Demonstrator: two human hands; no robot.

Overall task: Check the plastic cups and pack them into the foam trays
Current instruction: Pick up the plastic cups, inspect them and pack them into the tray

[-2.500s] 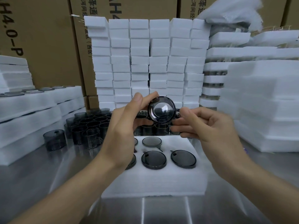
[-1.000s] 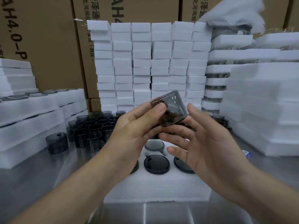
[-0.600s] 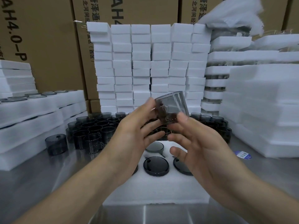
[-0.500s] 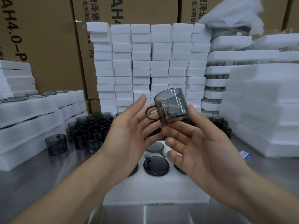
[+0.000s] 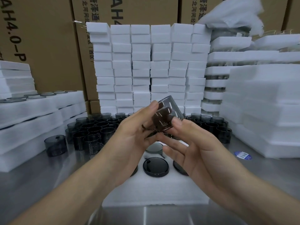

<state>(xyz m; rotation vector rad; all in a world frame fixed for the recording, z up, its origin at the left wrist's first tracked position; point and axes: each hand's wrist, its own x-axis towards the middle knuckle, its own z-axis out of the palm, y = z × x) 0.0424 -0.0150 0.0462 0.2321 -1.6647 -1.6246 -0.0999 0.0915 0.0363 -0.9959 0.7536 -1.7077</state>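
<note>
Plastic cup (image 5: 168, 113) tilted in grip of left hand (image 5: 134, 138), right hand (image 5: 203, 153) touching it loose-fingered; carton (image 5: 48, 54) behind reads "AH4.0-P".

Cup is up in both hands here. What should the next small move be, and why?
Probably lower the cup toward the foam tray, beside the seated cups: left hand grips it tilted above the tray, right hand touching it.
</note>
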